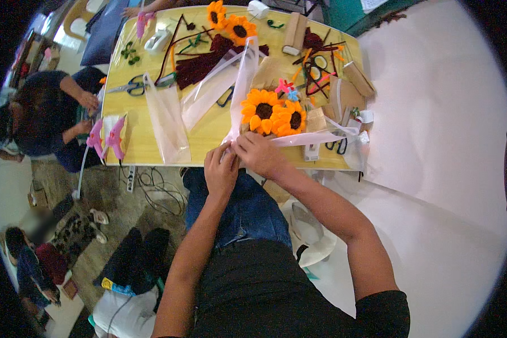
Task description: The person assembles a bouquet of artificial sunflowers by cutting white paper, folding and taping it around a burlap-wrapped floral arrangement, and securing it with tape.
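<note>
At the table's front edge, my left hand [220,171] and my right hand [260,154] meet. Their fingers pinch a pale pink translucent strip, probably wrapping film [238,110], gathered between them. One arm of the strip runs away up the table; a second pale pink band [308,138] stretches right. Just beyond my right hand lies a bouquet with two orange fuzzy-wire sunflowers [264,110]. Small pink and blue flowers [293,95] sit behind them. My fingers hide the bouquet's lower end and the exact grip.
Two pink glue guns [117,137] stand at the left near scissors [131,87]. Clear film sheets [164,122], dark red fuzzy stems [203,63], a tape dispenser [157,41] and more sunflowers [241,30] cover the yellow table [211,145]. Cables [160,190] lie below. People sit at the left.
</note>
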A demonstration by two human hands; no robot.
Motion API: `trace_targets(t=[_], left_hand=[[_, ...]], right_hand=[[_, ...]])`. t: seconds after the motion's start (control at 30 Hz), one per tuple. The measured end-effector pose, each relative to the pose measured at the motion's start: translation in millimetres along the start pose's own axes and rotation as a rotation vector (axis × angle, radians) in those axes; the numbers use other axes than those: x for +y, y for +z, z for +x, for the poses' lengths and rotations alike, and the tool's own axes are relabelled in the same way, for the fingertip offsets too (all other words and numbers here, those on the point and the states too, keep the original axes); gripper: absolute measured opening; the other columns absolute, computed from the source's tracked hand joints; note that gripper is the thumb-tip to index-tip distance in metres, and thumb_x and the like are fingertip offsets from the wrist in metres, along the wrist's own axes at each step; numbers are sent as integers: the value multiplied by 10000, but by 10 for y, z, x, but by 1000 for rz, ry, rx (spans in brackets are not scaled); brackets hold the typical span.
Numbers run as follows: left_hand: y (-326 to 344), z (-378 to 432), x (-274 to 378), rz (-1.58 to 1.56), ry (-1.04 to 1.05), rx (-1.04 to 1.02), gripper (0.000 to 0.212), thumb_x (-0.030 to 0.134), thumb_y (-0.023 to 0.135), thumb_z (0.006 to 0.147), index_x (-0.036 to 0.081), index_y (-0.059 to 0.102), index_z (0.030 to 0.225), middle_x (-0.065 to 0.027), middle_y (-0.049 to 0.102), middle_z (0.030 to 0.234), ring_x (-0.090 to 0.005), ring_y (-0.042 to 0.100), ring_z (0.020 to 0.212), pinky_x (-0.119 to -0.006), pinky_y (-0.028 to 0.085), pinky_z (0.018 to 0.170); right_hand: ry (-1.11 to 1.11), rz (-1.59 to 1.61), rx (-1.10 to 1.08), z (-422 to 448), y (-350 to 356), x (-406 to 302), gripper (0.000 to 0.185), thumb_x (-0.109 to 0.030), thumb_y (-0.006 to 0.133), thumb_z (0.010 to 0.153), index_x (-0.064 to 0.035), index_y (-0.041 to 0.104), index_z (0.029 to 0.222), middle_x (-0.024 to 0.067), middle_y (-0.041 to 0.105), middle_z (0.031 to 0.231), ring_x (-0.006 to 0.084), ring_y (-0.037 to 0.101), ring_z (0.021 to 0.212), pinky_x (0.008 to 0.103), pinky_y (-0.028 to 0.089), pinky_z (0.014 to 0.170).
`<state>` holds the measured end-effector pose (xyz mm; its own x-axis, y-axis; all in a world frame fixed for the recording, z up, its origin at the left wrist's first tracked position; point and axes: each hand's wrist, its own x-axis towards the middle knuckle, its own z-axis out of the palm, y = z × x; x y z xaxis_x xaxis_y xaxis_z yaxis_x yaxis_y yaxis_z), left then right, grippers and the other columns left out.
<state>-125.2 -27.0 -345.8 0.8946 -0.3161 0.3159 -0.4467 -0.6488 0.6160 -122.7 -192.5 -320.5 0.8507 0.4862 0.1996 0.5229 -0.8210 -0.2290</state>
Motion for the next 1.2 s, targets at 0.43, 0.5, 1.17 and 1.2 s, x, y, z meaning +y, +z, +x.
trace_targets(t=[0.43, 0.5, 1.17, 1.2], left_hand=[[-97, 25, 123, 4, 88, -135, 381, 163, 722, 804, 13, 621, 1140, -165, 611, 1068, -348, 587, 976, -438, 483, 812], [-134, 11, 156, -15, 68, -185, 447, 186, 720, 798, 1, 609, 1190, -166, 598, 1089, -355, 576, 996, -454, 478, 819], [-152, -21, -24, -275, 8, -471, 449, 135, 634, 904, -20, 554, 1318, -189, 506, 1192, -324, 521, 1107, -414, 440, 960], [-131, -36, -57, -287, 19, -468, 444, 132, 626, 914, -19, 552, 1325, -189, 497, 1206, -318, 518, 1113, -407, 440, 961]], right_hand=[[912, 641, 468, -577, 268, -860, 437, 32, 603, 827, -3, 579, 1262, 174, 605, 1075, 354, 598, 1035, 399, 487, 923], [967, 705, 486, -539, 335, -934, 467, 41, 591, 823, 4, 565, 1288, 189, 583, 1128, 362, 579, 1077, 399, 470, 952], [1032, 417, 444, -485, 556, -1150, 693, 12, 565, 773, 44, 378, 1439, 244, 375, 1404, 428, 404, 1242, 487, 329, 1065], [1046, 429, 424, -492, 541, -1138, 700, 16, 564, 771, 45, 369, 1443, 250, 366, 1411, 431, 400, 1248, 489, 324, 1069]])
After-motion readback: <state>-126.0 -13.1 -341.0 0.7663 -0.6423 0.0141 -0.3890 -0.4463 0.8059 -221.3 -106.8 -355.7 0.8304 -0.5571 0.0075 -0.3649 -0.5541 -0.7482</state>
